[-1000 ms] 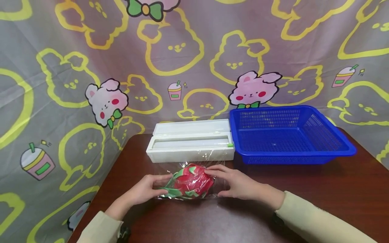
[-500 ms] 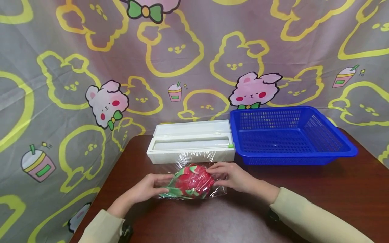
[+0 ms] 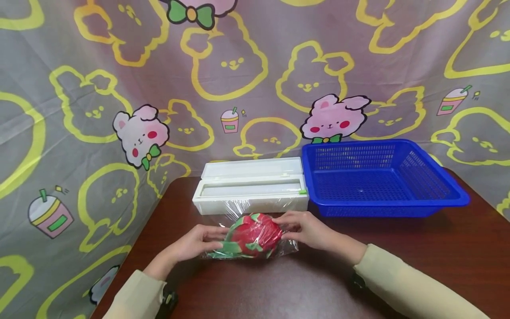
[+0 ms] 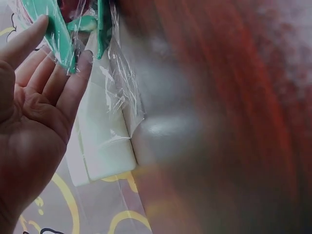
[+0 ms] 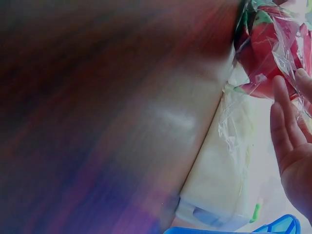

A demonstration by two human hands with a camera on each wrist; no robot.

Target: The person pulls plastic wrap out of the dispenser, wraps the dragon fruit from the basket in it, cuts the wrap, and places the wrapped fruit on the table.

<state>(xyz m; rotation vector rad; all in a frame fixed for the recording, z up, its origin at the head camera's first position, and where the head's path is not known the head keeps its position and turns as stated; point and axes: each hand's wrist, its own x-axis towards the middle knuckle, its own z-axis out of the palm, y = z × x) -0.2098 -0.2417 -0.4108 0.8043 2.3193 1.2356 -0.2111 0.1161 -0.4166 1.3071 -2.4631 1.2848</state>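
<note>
A red dragon fruit with green leaf tips (image 3: 256,235) lies on its side in clear cling film (image 3: 290,249), in front of the white box. My left hand (image 3: 198,243) holds its green tip end; in the left wrist view the thumb and fingers (image 4: 78,83) lie on either side of a leaf tip. At the red end, my right hand (image 3: 308,230) grips fruit and film between thumb and fingers, as the right wrist view shows with the fingers (image 5: 282,109) against the red skin. Loose film spreads out past both ends of the fruit.
A white cling film box (image 3: 251,206) with its lid raised and a green slider (image 3: 303,192) stands behind the fruit, a roll inside. Right of it sits a blue plastic basket (image 3: 382,209). A patterned cloth (image 3: 255,66) hangs behind the brown table (image 3: 295,292).
My right hand has moved in from the film's right edge to the fruit's red end, drawing the film in. The fruit has risen and tilted slightly. My left hand stays at the green end.
</note>
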